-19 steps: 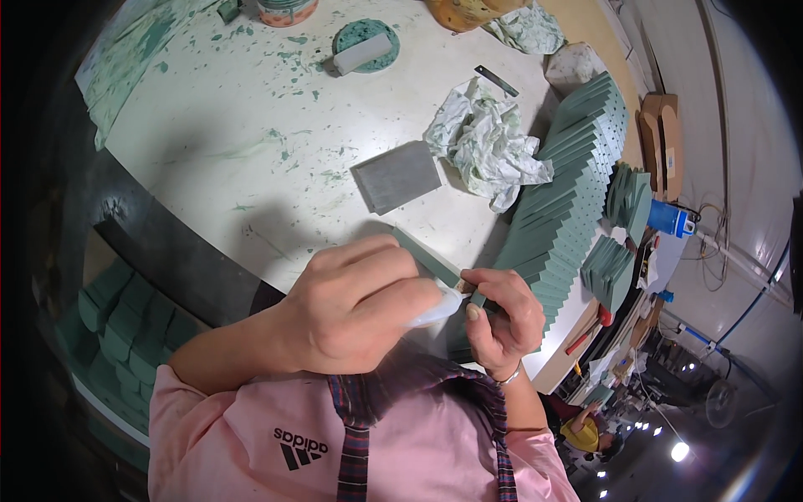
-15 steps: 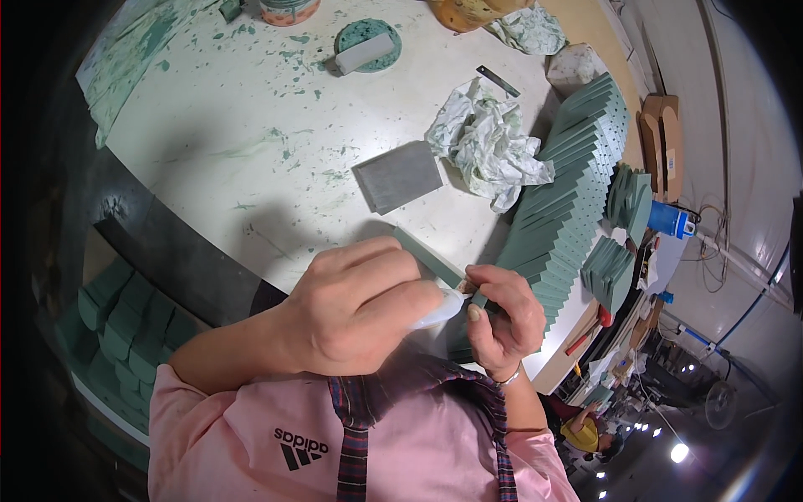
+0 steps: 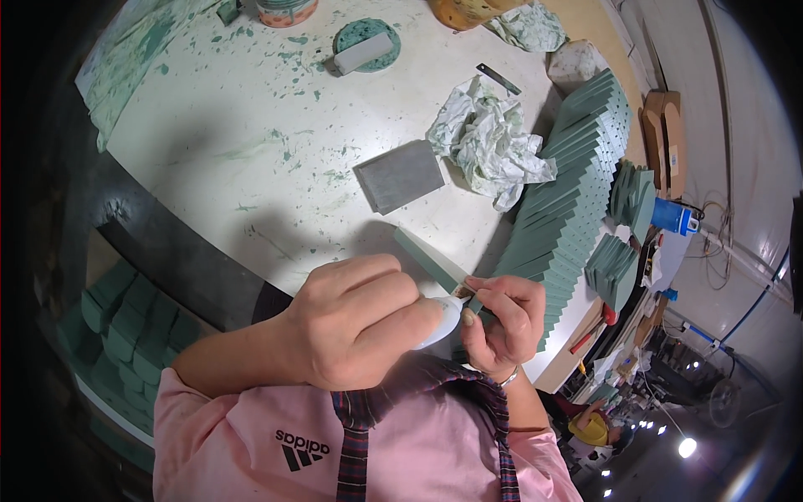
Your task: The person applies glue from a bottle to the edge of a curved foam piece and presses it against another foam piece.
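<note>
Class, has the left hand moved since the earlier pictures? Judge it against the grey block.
Yes, slightly: the left hand now sits lower in the view, farther from the grey block.

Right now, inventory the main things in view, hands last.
table: one, stained white, centre
green panels: many, green, right side
grey block: one, grey, centre
crumpled cloths: two, green-stained white, upper right
dish: one, green-filled, upper table
pale block: one, whitish, on dish
black strip: one, black, beside cloths
tub: one, orange, top edge
green blocks: several, green, lower left
blue container: one, blue, far right
bottle: one, white, in left hand
green piece: one, green, in right hand
left hand: one, bare, lower centre
right hand: one, bare, right of bottle
</note>
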The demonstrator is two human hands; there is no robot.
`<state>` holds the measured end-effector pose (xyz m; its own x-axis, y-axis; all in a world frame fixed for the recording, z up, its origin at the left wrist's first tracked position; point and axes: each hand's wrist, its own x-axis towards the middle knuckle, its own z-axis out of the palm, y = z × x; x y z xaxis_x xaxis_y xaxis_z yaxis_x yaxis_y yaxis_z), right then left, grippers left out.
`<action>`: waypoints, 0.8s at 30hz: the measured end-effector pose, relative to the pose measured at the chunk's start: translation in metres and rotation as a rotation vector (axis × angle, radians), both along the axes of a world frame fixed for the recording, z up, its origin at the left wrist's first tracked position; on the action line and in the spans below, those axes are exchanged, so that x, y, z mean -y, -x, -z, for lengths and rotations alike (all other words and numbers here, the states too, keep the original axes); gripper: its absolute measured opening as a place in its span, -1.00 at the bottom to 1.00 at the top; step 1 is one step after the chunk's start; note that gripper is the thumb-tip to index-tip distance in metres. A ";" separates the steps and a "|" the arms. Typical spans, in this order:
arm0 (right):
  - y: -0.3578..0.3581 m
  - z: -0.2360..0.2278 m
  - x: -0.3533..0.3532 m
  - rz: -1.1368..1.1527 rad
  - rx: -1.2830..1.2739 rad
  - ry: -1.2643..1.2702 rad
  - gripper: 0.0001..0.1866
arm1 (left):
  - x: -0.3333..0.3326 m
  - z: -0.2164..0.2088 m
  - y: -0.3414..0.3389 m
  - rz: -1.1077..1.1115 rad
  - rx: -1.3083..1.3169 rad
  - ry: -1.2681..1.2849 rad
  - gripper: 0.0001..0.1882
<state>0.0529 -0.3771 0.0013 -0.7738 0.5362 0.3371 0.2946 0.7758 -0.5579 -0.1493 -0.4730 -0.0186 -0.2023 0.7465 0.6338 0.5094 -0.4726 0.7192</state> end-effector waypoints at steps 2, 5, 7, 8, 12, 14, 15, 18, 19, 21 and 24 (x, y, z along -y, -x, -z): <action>-0.001 0.003 0.001 0.001 -0.017 0.008 -0.75 | 0.000 0.000 0.001 0.010 -0.007 -0.002 -0.74; 0.000 0.004 0.000 0.008 -0.044 0.005 -0.71 | 0.001 -0.002 0.001 0.007 -0.011 0.014 -0.74; 0.001 0.005 -0.001 0.017 -0.056 -0.004 -0.66 | 0.002 -0.002 0.001 0.001 -0.006 0.028 -0.74; 0.001 0.004 -0.002 0.018 -0.047 -0.006 -0.66 | 0.002 -0.002 0.001 -0.006 0.001 0.041 -0.74; 0.000 0.003 -0.005 0.002 -0.031 0.011 -0.66 | 0.000 -0.001 0.004 0.014 0.077 0.083 -0.75; 0.000 0.003 -0.008 -0.001 -0.035 0.016 -0.66 | 0.000 0.004 0.005 0.019 0.131 0.119 -0.76; -0.001 0.003 -0.008 -0.008 -0.038 0.022 -0.65 | -0.002 0.004 0.006 0.021 0.130 0.118 -0.76; -0.002 0.001 -0.009 -0.028 -0.030 0.055 -0.78 | -0.006 0.006 0.005 0.039 0.217 0.131 -0.78; -0.003 0.001 -0.009 -0.026 -0.030 0.054 -0.78 | -0.007 0.006 0.005 0.041 0.216 0.131 -0.78; -0.005 0.000 -0.011 -0.024 -0.029 0.058 -0.79 | -0.009 0.006 0.008 0.074 0.216 0.160 -0.72; -0.005 0.005 -0.013 0.003 -0.090 0.061 -0.70 | -0.012 0.005 0.008 0.081 0.214 0.158 -0.73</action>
